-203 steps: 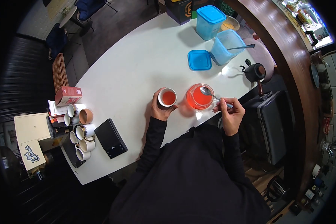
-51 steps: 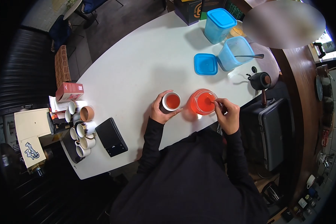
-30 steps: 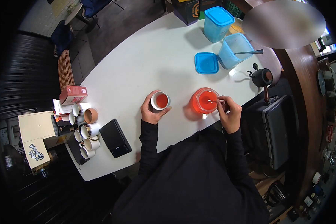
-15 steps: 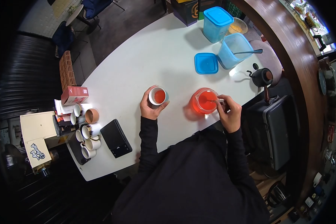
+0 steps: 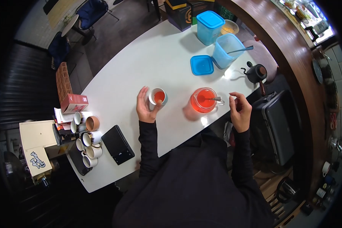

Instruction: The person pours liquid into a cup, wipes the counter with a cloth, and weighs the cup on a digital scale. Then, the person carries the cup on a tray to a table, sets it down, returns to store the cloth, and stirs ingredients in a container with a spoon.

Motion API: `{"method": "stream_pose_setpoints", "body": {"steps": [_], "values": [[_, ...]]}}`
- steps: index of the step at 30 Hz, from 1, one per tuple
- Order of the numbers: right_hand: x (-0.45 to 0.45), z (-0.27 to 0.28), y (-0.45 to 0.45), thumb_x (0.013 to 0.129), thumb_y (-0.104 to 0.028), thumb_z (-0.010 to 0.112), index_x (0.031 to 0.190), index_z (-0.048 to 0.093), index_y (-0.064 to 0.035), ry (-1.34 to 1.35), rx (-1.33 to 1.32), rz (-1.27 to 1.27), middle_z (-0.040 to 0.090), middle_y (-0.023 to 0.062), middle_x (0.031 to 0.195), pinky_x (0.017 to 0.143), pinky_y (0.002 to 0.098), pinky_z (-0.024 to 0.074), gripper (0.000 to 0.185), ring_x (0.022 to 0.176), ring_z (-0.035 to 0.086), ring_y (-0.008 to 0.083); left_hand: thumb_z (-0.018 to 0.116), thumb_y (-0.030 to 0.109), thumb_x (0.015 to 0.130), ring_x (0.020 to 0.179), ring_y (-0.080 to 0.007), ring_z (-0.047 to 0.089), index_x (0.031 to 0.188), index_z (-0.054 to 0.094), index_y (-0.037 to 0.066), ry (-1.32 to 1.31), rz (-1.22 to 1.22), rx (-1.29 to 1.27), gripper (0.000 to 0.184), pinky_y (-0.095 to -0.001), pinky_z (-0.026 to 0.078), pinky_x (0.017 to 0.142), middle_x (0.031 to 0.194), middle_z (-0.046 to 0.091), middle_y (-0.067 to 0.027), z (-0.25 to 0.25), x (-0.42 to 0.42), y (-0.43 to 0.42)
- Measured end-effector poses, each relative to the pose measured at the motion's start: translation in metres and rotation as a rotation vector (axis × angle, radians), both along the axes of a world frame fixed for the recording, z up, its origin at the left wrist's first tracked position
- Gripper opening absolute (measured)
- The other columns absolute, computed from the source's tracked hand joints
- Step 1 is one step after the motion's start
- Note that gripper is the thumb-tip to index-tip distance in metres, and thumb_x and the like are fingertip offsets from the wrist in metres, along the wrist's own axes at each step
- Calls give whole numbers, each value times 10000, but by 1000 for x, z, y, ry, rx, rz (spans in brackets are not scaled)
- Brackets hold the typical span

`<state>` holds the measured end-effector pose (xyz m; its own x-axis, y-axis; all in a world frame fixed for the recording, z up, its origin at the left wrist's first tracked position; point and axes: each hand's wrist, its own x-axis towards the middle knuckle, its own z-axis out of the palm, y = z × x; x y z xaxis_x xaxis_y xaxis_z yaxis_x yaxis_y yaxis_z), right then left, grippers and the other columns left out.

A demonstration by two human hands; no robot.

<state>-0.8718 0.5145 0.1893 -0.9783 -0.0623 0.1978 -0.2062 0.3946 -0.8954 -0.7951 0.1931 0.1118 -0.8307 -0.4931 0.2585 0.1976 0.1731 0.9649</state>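
A small cup (image 5: 153, 92) holding red-orange liquid stands at the middle of the white table. My left hand (image 5: 146, 108) is beside it, fingers spread and apart from its left side, the thumb overlapping its near side. To the right, a clear glass pitcher (image 5: 198, 108) contains red liquid, with a metal spoon (image 5: 216, 98) leaning against its rim above the handle. My right hand (image 5: 241, 113) hovers right of the pitcher handle, loosely curled with thumb and forefinger apart, and nothing is in it.
Blue containers (image 5: 209, 28), a flat blue lid (image 5: 202, 65) and a black gooseneck kettle (image 5: 256, 73) stand at the right back. On the left are several mugs (image 5: 90, 138), a black scale (image 5: 118, 145) and a pink box (image 5: 74, 103). A dark case (image 5: 279, 131) is at right.
My right hand has let go of the spoon and drawn back to the right. My left hand's fingers have loosened from the cup. The whole view has shifted slightly.
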Motion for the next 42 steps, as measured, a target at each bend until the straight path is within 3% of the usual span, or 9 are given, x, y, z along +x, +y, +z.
{"method": "stream_pose_setpoints", "body": {"steps": [6, 9, 13, 17, 21, 26, 35, 38, 42], "values": [[42, -8, 24, 952, -62, 588, 969, 643, 12, -73, -283, -183, 501, -68, 649, 507, 190, 295, 94, 563, 393, 3, 645, 13, 886, 1234, -250, 507, 1253, 488, -47, 196, 192, 40, 404, -367, 442, 993, 1281, 532, -181, 32, 19, -10], [79, -19, 38, 964, -92, 581, 928, 645, -21, -189, -565, -311, 514, -68, 648, 460, 175, 292, 102, 531, 411, -7, 596, 3, 910, 899, -194, 618, 1175, 518, -47, 225, 66, 147, 281, -278, 505, 746, 1039, 608, -149, 60, 29, 3], [145, -20, 57, 968, -100, 574, 923, 642, -34, -209, -584, -495, 500, -71, 631, 450, 174, 294, 105, 512, 417, -3, 565, 78, 948, 463, -119, 514, 1113, 537, -3, 140, -360, 269, 185, -219, 389, 411, 906, 613, -146, 88, 46, 54], [227, -31, 91, 972, -111, 566, 944, 634, -31, -175, -692, -708, 510, -45, 619, 447, 178, 320, 108, 514, 450, 7, 565, 58, 953, 490, -130, 565, 1108, 543, -12, -23, -853, 316, 171, -201, 410, 419, 958, 636, -170, 73, 55, 131], [316, -50, 142, 966, -102, 566, 995, 630, -17, -29, -728, -956, 543, -11, 666, 486, 200, 400, 110, 542, 506, 42, 534, 46, 977, 701, -132, 632, 1135, 563, -23, -175, -1286, 334, 175, -205, 476, 533, 997, 652, -144, 68, 77, 228], [424, -70, 201, 984, -131, 540, 1147, 595, -26, 44, -814, -1184, 616, 40, 925, 661, 243, 528, 203, 772, 621, 98, 505, 102, 1006, 763, -118, 635, 1145, 574, -18, -311, -1614, 317, 196, -213, 506, 579, 992, 653, -115, 37, 123, 323], [542, -150, 342, 948, -115, 582, 1262, 512, -23, 157, -1003, -1744, 592, 86, 1053, 685, 294, 547, 334, 779, 620, 147, 486, 175, 1024, 789, -142, 645, 1152, 576, -5, -408, -1849, 193, 238, -243, 515, 603, 982, 655, -108, 14, 204, 445], [571, -183, 404, 949, -158, 601, 1304, 484, -22, 5, -1106, -1922, 561, 102, 1147, 741, 352, 558, 397, 856, 623, 204, 513, 206, 1016, 809, -146, 646, 1162, 581, 15, -515, -1825, 193, 250, -254, 518, 623, 986, 658, -94, -4, 230, 484], [598, -235, 457, 925, -176, 637, 1333, 467, -19, -296, -1023, -2051, 598, 124, 1061, 648, 339, 564, 469, 752, 626, 209, 554, 231, 1000, 818, -143, 647, 1167, 585, 27, -618, -1745, 187, 266, -269, 520, 654, 988, 662, -77, -20, 263, 523]]}}
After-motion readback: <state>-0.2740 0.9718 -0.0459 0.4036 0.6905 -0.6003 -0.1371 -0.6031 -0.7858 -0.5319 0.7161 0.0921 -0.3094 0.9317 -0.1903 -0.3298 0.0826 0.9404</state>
